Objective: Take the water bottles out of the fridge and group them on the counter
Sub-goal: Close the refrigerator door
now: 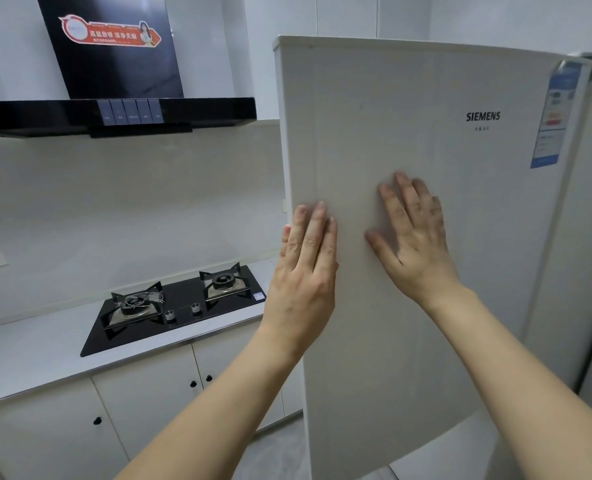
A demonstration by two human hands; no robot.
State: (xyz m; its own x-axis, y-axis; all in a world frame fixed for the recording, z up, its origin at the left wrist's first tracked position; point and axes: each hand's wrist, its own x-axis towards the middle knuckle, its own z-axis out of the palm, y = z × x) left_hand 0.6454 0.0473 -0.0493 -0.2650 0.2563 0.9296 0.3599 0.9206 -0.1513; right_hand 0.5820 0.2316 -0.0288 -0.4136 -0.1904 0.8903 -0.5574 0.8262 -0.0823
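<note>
Left hand (pixel 303 258) flat, fingers together, on fridge door (pixel 426 237) near free edge. Right hand (pixel 414 233) spread flat, at 3 o'clock from left. Bottles unseen, whereabouts unknown. Risk: hard shove slams door. Counter (pixel 28 355) at 8 o'clock.

Both bare forearms are stretched forward and upward. The left hand (pixel 301 268) and right hand (pixel 414 237) are held flat side by side, fingers (pixel 317 223) straight, thumbs spread.
</note>
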